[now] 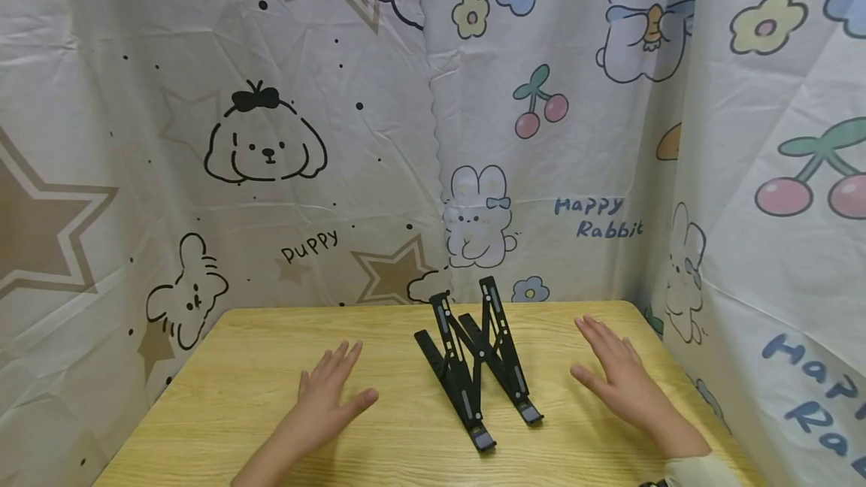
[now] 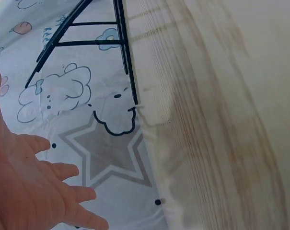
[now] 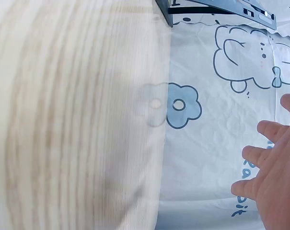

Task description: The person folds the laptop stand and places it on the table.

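From the head view, a black folding metal stand with crossed arms stands mid-way on the light wooden table, between the left hand and right hand, touched by neither; both lie flat, fingers spread. The left wrist view shows straight fingers (stand's bars beyond). The right wrist view shows relaxed fingers holding nothing, the stand's end well apart.
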`<state>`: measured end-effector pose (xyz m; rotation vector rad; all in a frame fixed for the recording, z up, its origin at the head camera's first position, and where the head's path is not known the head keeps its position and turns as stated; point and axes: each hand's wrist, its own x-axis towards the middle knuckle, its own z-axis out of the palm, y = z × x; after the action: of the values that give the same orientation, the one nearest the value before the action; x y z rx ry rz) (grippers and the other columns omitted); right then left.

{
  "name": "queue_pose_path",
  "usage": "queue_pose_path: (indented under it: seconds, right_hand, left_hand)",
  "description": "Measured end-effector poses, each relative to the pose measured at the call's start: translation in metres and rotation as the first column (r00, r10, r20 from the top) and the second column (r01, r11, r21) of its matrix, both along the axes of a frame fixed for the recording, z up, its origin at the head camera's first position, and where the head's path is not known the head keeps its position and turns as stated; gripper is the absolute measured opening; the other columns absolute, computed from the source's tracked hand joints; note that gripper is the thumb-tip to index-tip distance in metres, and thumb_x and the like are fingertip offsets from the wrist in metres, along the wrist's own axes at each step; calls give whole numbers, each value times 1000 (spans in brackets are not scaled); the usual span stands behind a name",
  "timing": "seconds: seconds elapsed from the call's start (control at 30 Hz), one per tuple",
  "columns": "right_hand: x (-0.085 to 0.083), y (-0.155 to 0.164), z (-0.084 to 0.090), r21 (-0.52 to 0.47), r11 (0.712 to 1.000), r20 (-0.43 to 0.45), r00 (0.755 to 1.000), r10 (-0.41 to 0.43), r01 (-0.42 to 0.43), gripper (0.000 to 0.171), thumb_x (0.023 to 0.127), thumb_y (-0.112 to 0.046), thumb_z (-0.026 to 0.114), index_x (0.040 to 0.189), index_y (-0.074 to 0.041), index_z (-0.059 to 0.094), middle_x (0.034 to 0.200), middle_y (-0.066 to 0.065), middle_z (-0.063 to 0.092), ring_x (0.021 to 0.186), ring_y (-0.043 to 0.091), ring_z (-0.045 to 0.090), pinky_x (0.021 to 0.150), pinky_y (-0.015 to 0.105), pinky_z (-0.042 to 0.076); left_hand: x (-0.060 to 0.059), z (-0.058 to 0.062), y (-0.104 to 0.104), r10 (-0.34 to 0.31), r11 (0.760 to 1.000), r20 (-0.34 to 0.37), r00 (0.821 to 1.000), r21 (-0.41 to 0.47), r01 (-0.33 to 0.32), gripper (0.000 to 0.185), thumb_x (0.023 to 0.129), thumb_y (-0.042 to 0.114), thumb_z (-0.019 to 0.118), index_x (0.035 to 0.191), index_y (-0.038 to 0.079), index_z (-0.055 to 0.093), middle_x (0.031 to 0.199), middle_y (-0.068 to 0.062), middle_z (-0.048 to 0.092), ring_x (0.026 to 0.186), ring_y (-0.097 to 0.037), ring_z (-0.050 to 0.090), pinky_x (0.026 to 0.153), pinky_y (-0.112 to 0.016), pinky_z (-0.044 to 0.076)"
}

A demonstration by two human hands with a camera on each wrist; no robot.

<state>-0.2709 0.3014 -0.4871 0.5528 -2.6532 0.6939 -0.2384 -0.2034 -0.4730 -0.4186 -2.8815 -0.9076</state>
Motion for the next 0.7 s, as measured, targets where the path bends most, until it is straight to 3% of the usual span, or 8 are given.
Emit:
queue_pose_path:
  seconds: [0.23,0.37,0.53,0.7]
  right_hand:
    - [-1,-4,2,-55,998,25,1000,7,-5,75,103,-34,62,165,-25,22,166,18,28,148,50,27,113,76,18]
    - [-3,-5,0,-77,997,21,1000,19,-17,72,104,-32,61,164,-22,24,164,21,32,146,50,31,107,77,28]
    - [-6,-5,-3,-132,991,61,997,39,-31,67,106,-32,57,164,-20,25,163,22,32,146,52,31,106,77,30]
    - [-7,-7,-3,-215,975,124,989,76,-48,60,109,-30,52,162,-16,28,163,22,31,146,53,30,105,79,29]
  left_hand:
    - [2,-2,11,-8,997,-11,1000,78,9,81,98,54,62,163,18,29,167,-18,26,153,-49,19,110,-84,6]
    - [4,-5,16,-10,991,26,1000,134,7,79,99,55,61,162,16,32,166,-18,31,150,-50,25,111,-82,14]
    - [8,-5,26,-6,973,99,995,230,-17,82,96,58,63,161,15,35,163,-20,34,148,-51,30,111,-75,28]
    - [13,-3,35,7,948,144,990,313,-53,78,97,54,64,159,13,38,161,-20,38,146,-50,34,110,-74,32]
